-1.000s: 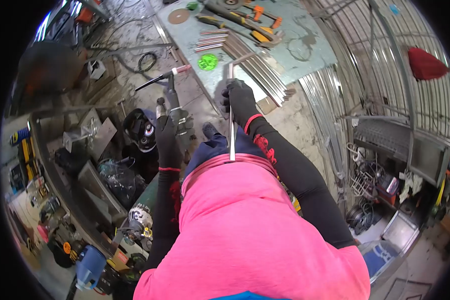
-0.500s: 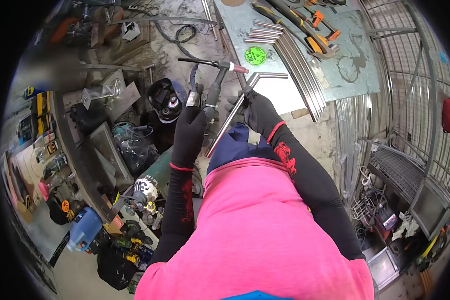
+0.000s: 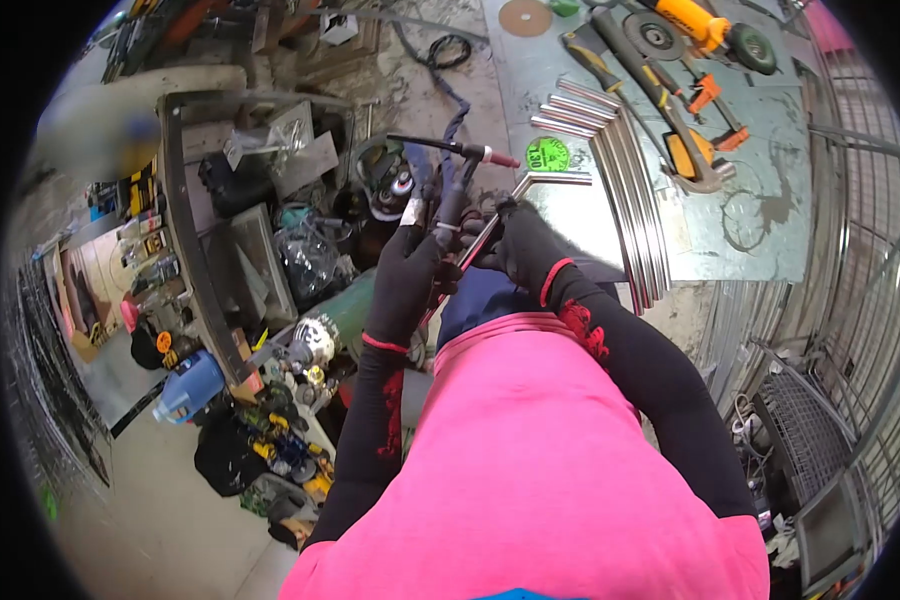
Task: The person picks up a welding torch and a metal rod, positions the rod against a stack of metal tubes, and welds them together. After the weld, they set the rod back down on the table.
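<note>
My left hand [image 3: 406,285], in a black glove, is wrapped round the handle of a TIG welding torch [image 3: 454,196]. The torch's pink nozzle points right, toward a bent metal tube [image 3: 560,179]. Gripping this tube near its bend is my right hand [image 3: 525,250], also black-gloved. The tube slants down to the left in front of my body, and its lower part passes behind the left hand's fingers. Both hands are close together beside the steel table [image 3: 740,240]. A row of similar bent tubes [image 3: 630,190] lies on the table, just right of the held one.
A round green label [image 3: 546,155] is on the table near a hammer [image 3: 660,90], orange clamps [image 3: 715,105] and a yellow angle grinder [image 3: 690,22]. A welding helmet [image 3: 385,178] and a green gas cylinder [image 3: 355,318] are left of my hands. Wire mesh [image 3: 870,210] stands at right.
The view has turned, showing more of the table's far side. My left hand with the torch has come nearer my right hand and now overlaps the tube's lower part. Both grips stay closed.
</note>
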`<state>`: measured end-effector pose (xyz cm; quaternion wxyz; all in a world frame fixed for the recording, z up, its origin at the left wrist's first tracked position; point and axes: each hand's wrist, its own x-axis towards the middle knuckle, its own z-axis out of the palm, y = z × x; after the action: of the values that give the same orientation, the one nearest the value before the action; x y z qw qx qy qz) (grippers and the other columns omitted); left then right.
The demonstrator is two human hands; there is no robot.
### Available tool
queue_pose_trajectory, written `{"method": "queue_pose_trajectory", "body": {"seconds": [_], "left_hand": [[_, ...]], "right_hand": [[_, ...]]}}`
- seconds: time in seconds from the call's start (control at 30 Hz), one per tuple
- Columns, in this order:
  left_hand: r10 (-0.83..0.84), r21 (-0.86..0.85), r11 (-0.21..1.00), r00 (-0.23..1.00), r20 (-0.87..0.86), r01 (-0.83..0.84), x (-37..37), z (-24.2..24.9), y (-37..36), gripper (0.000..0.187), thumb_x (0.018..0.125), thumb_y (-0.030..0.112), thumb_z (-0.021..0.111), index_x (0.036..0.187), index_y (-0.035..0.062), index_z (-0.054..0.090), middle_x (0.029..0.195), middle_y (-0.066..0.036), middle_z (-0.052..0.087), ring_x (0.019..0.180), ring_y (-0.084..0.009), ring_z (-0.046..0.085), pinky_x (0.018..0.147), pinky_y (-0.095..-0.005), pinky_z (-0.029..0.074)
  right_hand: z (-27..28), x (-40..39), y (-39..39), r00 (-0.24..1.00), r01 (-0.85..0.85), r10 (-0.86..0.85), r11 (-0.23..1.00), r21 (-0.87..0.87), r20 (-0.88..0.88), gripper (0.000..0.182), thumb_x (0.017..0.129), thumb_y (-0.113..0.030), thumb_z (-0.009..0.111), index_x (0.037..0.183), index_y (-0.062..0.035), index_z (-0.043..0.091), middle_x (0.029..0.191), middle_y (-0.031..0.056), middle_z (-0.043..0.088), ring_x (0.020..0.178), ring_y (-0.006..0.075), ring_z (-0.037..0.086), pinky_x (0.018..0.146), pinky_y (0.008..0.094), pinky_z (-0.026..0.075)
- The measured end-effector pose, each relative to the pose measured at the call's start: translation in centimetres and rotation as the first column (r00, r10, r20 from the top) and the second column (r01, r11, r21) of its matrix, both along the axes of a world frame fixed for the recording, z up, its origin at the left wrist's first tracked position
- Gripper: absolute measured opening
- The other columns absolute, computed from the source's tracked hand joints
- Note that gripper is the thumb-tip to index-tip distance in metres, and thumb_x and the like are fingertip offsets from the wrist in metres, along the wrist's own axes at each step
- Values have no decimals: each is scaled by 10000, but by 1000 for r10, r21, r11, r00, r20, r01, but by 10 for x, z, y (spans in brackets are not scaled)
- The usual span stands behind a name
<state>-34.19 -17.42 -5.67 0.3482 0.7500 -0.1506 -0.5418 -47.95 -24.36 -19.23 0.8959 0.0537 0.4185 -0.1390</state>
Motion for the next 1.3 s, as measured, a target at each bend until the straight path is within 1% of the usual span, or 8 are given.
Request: {"method": "queue_pose_trajectory", "body": {"seconds": [0.13, 0.3, 0.4, 0.43, 0.5, 0.6, 1.1, 1.3], "left_hand": [[109, 169, 981, 992, -57, -99, -7, -1, -7, 305, 1052, 266, 628, 1231, 18, 620, 941, -70, 688, 709, -145, 696, 570, -294, 556], [233, 174, 964, 952, -197, -200, -15, 2, -14, 425, 1063, 270, 616, 1423, 69, 512, 995, -79, 695, 706, -157, 695, 570, -304, 576], [293, 192, 950, 912, -286, -245, -4, 0, -14, 633, 1060, 265, 628, 1615, 137, 354, 1039, -90, 698, 703, -161, 687, 573, -313, 584], [311, 196, 946, 895, -321, -259, -1, -1, -13, 700, 1060, 260, 627, 1661, 164, 283, 1037, -94, 697, 704, -163, 688, 569, -315, 586], [326, 224, 938, 888, -324, -263, -1, 4, -15, 655, 1061, 250, 623, 1633, 141, 324, 1029, -97, 696, 701, -163, 686, 561, -316, 585], [356, 253, 926, 875, -329, -281, -13, 1, -11, 575, 1063, 235, 616, 1574, 99, 390, 1016, -100, 694, 696, -162, 683, 548, -317, 585], [405, 279, 906, 839, -362, -317, -27, -6, -16, 429, 1058, 196, 606, 1439, 57, 467, 968, -78, 669, 673, -143, 660, 501, -282, 564], [424, 267, 899, 838, -344, -346, -30, -11, -14, 359, 1062, 195, 599, 1372, 39, 507, 950, -77, 670, 656, -133, 656, 505, -276, 574]], "right_hand": [[-14, 1, 0, 996, -48, 54, 995, 83, -74, 369, 1116, -422, 468, 1352, -143, 518, 1111, 166, 733, 912, 363, 736, 772, 613, 610], [-114, -1, 54, 969, -115, 203, 877, -467, 143, 332, 1128, -370, 425, 1255, -104, 577, 1149, 156, 713, 958, 359, 732, 858, 553, 623], [-29, -7, 9, 995, 16, -24, 996, 84, 98, 294, 1096, -316, 450, 1268, -123, 589, 1147, 121, 722, 949, 340, 727, 918, 539, 601], [-72, -5, 30, 970, -227, 244, 908, -353, 5, 315, 1069, -310, 487, 1281, -113, 610, 1181, 129, 721, 980, 328, 724, 918, 505, 591], [-156, -2, 71, 598, -764, 258, -105, -637, -759, 369, 1016, -299, 561, 1308, -94, 654, 1248, 146, 721, 1041, 304, 718, 917, 438, 571], [-10, -5, -9, -21, -639, 163, -761, -112, -986, 299, 977, -287, 627, 1202, -120, 730, 1156, 137, 734, 1050, 288, 703, 902, 396, 552], [-16, -5, 1, 136, -804, 98, -571, -167, -986, 299, 976, -239, 624, 1210, -61, 675, 1132, 140, 718, 1072, 295, 677, 908, 373, 533], [-28, -8, 5, 120, -688, 45, -716, -116, -992, 316, 977, -212, 599, 1246, -53, 647, 1118, 140, 710, 1055, 298, 673, 896, 389, 527]]}}
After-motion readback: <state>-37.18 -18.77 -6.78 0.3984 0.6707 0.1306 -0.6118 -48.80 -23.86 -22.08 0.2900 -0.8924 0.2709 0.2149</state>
